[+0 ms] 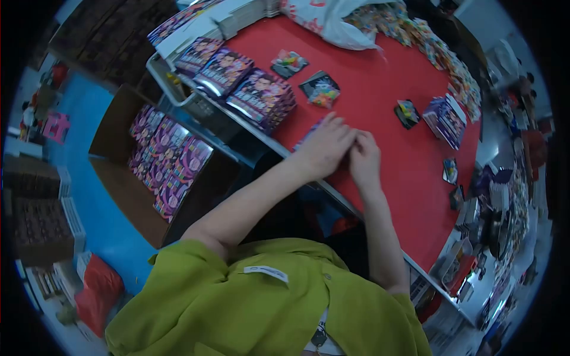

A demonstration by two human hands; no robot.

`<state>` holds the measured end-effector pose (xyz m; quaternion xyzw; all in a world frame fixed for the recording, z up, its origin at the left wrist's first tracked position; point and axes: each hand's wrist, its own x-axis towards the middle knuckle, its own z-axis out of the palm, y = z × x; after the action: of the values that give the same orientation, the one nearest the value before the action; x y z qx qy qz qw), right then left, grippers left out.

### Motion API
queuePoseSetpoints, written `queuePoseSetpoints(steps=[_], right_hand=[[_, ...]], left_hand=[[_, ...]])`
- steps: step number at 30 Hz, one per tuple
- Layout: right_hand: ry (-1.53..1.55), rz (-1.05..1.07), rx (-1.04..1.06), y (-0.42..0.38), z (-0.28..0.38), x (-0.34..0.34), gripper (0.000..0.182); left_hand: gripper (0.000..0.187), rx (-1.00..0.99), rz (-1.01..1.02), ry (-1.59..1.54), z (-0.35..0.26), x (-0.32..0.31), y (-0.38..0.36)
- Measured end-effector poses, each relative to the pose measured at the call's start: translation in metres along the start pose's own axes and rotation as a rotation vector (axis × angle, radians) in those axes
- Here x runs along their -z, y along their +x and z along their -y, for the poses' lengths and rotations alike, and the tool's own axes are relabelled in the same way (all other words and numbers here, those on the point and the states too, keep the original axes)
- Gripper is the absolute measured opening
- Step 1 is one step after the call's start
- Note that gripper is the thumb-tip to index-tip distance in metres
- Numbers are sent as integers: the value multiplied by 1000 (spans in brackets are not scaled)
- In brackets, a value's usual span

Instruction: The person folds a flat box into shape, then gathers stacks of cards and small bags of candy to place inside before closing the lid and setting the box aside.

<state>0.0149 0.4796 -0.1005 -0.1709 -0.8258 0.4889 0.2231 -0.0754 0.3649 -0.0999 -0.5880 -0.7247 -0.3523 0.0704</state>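
Both hands are close together over the near edge of the red table (415, 196). My left hand (323, 148) lies over a purple printed box (309, 135), which shows only in part beyond its fingers. Beside it, my right hand (364, 155) has its fingers curled in, touching the fingertips of the other hand; anything between them is hidden. Just beyond the hands lies a dark packet with colourful candy-like pieces (320, 90), and a second one (289, 63) is further back. Several purple printed boxes (260, 99) stand at the table's left edge.
An open cardboard box (122, 178) full of purple boxes stands at the left. A white bag (332, 22) and a heap of small colourful packets (454, 65) lie at the back. More boxes (446, 120) and dark packets (407, 113) are on the right.
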Motion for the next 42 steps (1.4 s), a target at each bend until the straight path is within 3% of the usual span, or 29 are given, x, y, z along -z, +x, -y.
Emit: queuePoseSetpoints(steps=[1,2,3,4,7,8,10,12,15,22,24,28,29,30,31,32,34,35,36,37,38,40,41,42], right_hand=[[-175,-51,141,9,-19,-18,17],[-190,-90,209,13,-22,-28,18],[-124,-62,156,11,-15,-33,16],[-44,-22,118,13,-12,-28,15],[-68,-161,151,13,0,19,14],[-284,-282,276,19,-8,47,15],[-536,-465,274,35,-25,113,22],[-974,-544,187,54,-42,175,32],[-1143,-476,21,84,-71,234,46],[-1213,-167,-237,136,-92,244,60],[-1271,-287,9,139,-103,245,54],[-1334,-266,51,145,-103,253,46],[-1285,-377,197,147,-103,257,41],[-1229,-482,343,148,-103,259,37],[-1220,-452,354,146,-88,260,37],[-1209,-418,367,145,-71,264,37],[-1028,-381,433,125,-28,240,28],[-648,-310,372,109,-7,218,25],[-274,-238,302,91,10,195,23],[-314,-187,396,70,23,170,22],[-354,-135,487,52,32,149,24],[-278,-168,498,27,28,121,27],[-168,-152,357,14,32,114,29],[-159,-151,349,6,34,109,29]], left_hand=[[40,61,96,-73,11,3,-3],[40,9,-22,97,21,0,-10],[43,84,95,45,25,14,-3],[42,30,2,86,31,16,-4],[35,51,33,78,32,29,-2],[32,61,58,91,31,30,-2],[28,82,57,90,29,29,-1],[28,94,79,82,29,29,1],[29,120,110,83,27,31,2],[45,96,128,153,29,31,-4],[48,86,125,158,28,32,-3],[54,46,104,180,3,36,11],[54,46,104,182,-2,34,18],[57,54,48,-57,-6,31,27],[59,68,-8,-297,-11,27,35],[59,82,-8,-296,-20,22,46],[71,427,20,-1091,-38,10,71],[71,437,17,-1086,-40,0,80],[75,509,95,-1329,-41,-15,87],[79,579,178,-1575,-43,-23,88],[79,587,180,-1578,-46,-22,85],[76,637,544,-1998,-54,-17,77],[66,679,531,-2024,-57,-21,68],[66,694,532,-2021,-56,-24,60]])
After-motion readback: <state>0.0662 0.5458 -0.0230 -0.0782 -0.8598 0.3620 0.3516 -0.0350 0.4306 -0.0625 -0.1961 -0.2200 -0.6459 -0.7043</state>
